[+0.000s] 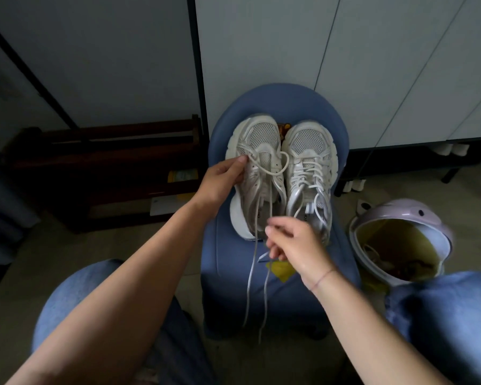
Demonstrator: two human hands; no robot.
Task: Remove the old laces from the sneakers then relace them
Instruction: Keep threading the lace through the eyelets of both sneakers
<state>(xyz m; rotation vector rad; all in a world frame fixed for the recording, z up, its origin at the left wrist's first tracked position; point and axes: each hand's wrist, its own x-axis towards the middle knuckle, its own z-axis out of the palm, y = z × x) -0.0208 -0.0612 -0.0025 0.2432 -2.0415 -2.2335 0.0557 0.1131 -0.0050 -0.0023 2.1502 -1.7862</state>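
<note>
Where the blue stool (pixel 278 276) carries both sneakers side by side, toes pointing away, the left hand (pixel 224 177) grips the outer edge of the left sneaker (pixel 257 151), thumb tip beside a slack loop of lace (pixel 270 172). Right hand (pixel 295 243): fingers (pixel 278 227) pinched together on that lace's two ends, which trail down over the stool front. Right sneaker (pixel 308 162) fully laced. Lilac bin (pixel 417 215) on floor at right, yellow liner, dark scraps inside; contents unclear.
</note>
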